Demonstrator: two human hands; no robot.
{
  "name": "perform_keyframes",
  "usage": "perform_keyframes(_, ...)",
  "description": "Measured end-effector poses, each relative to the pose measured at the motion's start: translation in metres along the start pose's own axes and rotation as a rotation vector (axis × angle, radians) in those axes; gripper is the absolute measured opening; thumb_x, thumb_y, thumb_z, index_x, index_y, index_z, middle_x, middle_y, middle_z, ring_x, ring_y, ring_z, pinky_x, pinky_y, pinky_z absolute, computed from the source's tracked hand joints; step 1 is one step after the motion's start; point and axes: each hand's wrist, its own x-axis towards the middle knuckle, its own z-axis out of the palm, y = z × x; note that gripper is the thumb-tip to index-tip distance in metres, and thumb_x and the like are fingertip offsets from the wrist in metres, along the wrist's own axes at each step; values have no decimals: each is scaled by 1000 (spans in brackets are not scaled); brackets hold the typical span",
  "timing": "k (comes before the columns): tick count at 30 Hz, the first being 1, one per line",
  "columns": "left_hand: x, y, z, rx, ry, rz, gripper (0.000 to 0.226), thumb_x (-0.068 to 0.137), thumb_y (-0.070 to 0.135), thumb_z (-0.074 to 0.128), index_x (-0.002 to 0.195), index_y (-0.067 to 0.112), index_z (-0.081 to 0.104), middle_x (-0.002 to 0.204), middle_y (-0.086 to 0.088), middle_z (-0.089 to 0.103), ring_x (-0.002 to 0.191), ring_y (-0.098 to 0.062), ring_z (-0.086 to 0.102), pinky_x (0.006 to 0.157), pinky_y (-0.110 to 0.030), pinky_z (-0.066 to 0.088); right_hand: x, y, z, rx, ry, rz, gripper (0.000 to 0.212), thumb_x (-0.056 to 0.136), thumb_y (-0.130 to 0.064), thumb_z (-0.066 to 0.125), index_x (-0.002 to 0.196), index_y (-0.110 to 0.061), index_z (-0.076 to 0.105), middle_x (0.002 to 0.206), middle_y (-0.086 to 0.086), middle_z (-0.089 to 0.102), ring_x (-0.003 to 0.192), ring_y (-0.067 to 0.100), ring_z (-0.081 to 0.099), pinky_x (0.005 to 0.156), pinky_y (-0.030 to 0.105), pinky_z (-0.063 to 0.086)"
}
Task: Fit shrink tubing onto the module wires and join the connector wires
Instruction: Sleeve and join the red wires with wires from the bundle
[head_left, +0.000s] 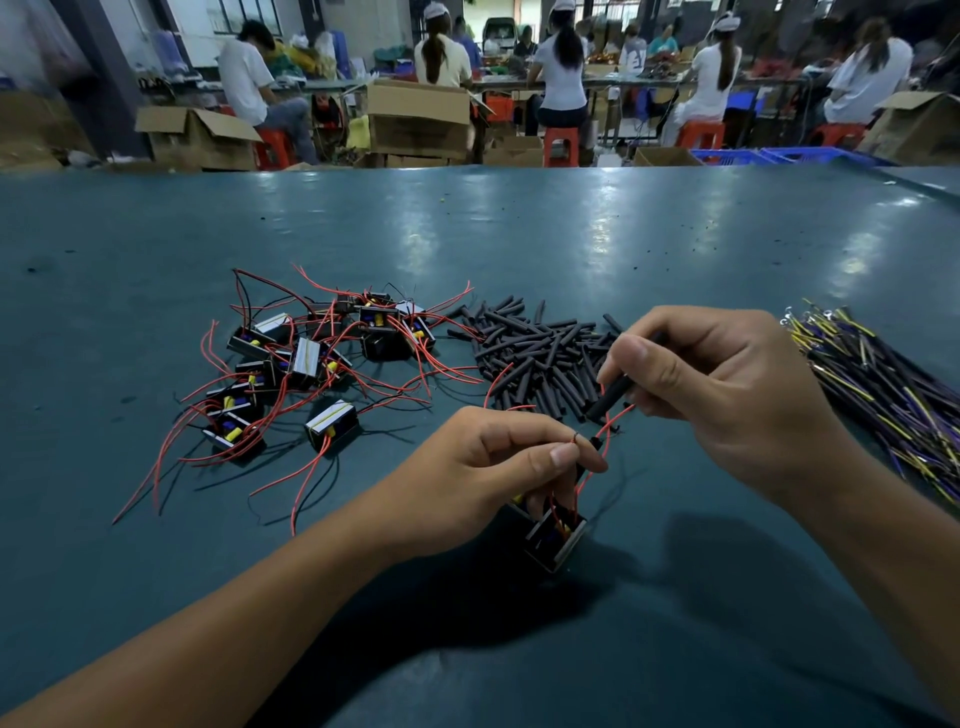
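- My left hand is closed around a small black boxy module; thumb and forefinger pinch its thin red wires, whose twisted bare tip pokes up just above the thumb.
- My right hand pinches a short black length of shrink tubing, tilted down towards the left hand; a red wire runs just beside its lower end.
- Beyond and between the hands lies a loose pile of black shrink tubing pieces on the dark teal tabletop.
- Beyond the left hand, further left, sits a tangled heap of black modules with red wires.
- Right of the right hand is a bundle of yellow, purple and black connector wires.
- Far behind the table, open brown cardboard boxes stand on the floor near seated workers; I cannot tell their contents.
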Motion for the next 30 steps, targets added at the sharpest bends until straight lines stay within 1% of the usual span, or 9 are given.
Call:
perform_keyframes(4,0,0,0,8,1,1,23,101,10,51,105,4,72,73,4,66,66,-11,57,65,-23,50,-2,1,4,-14,-33,16,32,84,-41,63,79,-11,70,60,15,57,55,10,50,53,20,43)
perform_keyframes(12,0,-4,-1,-22,-9,-3,21,99,12,54,108,6,72,74,7,66,68,-9,58,67,-22,50,-2,3,8,-23,-83,-7,30,85,-38,64,75,-10,69,57,-6,58,55,3,50,55,14,41)
perform_keyframes(14,0,-5,0,-64,-12,-22,18,96,9,59,110,9,71,77,5,68,72,-8,63,69,-23,53,-3,2,8,-55,-82,-8,29,85,-40,64,74,-13,70,58,-2,59,55,4,49,53,18,39)
perform_keyframes(17,0,-6,0,-132,-27,-30,20,92,4,64,111,8,66,84,1,71,77,-10,67,70,-22,55,-3,1,8,-98,-113,5,27,83,-42,67,77,-16,71,63,8,64,55,19,51,54,34,42)
perform_keyframes(20,1,-6,0,-158,-27,-29,22,88,-1,67,109,2,60,89,-6,73,84,-21,67,72,-23,56,-4,-2,6,-71,-196,15,17,84,-33,70,84,-16,70,72,9,70,61,15,61,58,24,48)
perform_keyframes(22,0,-7,-1,-162,-24,-26,24,87,-5,68,108,-3,56,92,-12,72,83,-20,68,74,-24,57,-4,-4,4,-103,-229,7,14,85,-29,71,88,-15,69,75,8,71,62,8,60,60,17,46)
perform_keyframes(24,0,-6,-2,-158,-23,-15,24,87,-8,67,107,-1,56,93,-15,69,78,-15,68,73,-25,57,-4,-3,3,-157,-230,5,14,85,-30,72,87,-16,70,75,6,70,60,12,58,57,23,47)
perform_keyframes(26,0,-5,-5,-123,-1,8,23,87,-10,65,105,3,57,91,-7,68,73,-17,67,72,-29,56,-3,-2,2,-228,-231,4,15,83,-32,75,84,-18,71,74,4,68,64,19,59,60,31,48)
perform_keyframes(30,2,-1,-15,-11,143,55,24,82,-11,53,99,5,61,84,1,66,67,-19,64,68,-30,54,-2,1,5,-405,-288,-3,16,78,-43,77,80,-28,72,85,-4,63,82,14,60,74,24,45)
